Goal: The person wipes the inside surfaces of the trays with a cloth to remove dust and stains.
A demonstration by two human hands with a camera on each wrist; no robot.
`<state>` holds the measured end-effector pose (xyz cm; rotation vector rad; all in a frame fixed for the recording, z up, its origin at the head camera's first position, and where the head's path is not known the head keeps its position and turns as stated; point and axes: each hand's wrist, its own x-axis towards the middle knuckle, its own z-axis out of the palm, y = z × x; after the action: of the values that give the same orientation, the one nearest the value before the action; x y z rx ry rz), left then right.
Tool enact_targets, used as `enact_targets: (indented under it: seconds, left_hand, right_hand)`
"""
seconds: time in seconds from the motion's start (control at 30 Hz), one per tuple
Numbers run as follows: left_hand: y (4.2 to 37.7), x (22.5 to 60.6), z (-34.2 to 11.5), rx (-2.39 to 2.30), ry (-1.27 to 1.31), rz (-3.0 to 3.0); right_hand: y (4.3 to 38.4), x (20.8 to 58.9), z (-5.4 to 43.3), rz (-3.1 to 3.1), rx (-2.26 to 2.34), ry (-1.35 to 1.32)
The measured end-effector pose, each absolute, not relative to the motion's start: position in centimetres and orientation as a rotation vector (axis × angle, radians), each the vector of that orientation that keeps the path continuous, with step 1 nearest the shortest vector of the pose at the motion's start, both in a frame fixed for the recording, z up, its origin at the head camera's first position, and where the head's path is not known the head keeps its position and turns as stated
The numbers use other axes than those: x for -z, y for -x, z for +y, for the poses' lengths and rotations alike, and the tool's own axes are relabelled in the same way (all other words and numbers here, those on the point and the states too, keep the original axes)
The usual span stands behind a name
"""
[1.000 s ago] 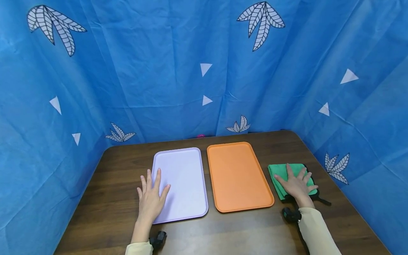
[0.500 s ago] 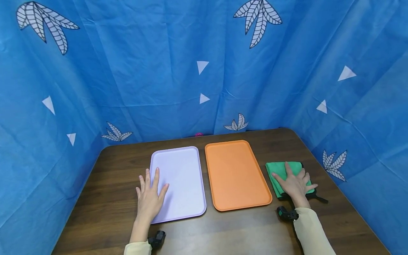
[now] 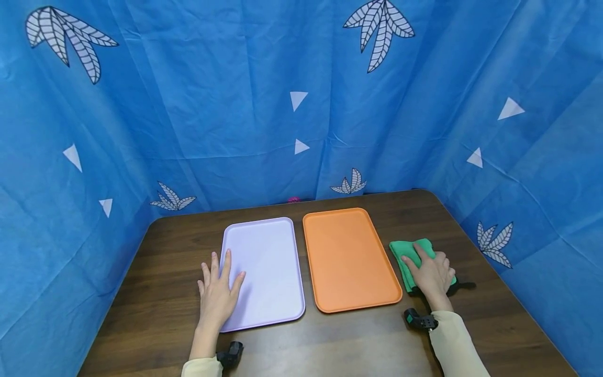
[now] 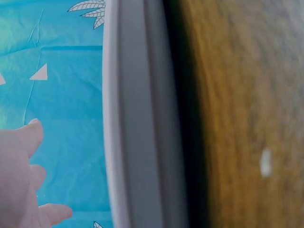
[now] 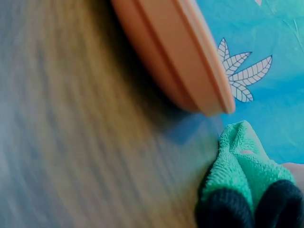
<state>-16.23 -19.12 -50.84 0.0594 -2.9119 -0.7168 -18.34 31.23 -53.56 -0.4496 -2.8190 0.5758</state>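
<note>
A green towel (image 3: 402, 251) with black edging and a black loop lies on the right of the table. My right hand (image 3: 431, 276) grips it from above with curled fingers, and the fabric is bunched up. In the right wrist view the towel (image 5: 232, 175) rises in a fold, with most of that hand hidden. My left hand (image 3: 216, 301) is spread flat with straight fingers at the left edge of a lilac tray (image 3: 270, 272), holding nothing. Its fingers also show in the left wrist view beside the tray's rim (image 4: 137, 114).
An orange tray (image 3: 353, 262) lies between the lilac tray and the towel. Both trays rest on a dark wooden table (image 3: 325, 345). Blue curtains (image 3: 212, 94) with leaf and triangle prints hang behind it and along both sides.
The right hand's spread fingers have curled and gathered the towel, which has crumpled and shifted slightly left. The left hand stays spread, nearly in place. The head view has shifted a little.
</note>
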Motion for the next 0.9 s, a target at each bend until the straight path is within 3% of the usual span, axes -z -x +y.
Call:
enact_targets:
  seconds: [0.57,0.9]
  left_hand:
    - [16.0,51.5,-19.5,0.831,-0.079,-2.838]
    - [16.5,50.8,-17.4,0.852,-0.007,-2.710]
  right_hand:
    - [18.1,54.0,30.7,-2.705,-0.653,0.420]
    - [18.1,53.4,30.4,-2.618,-0.693,0.454]
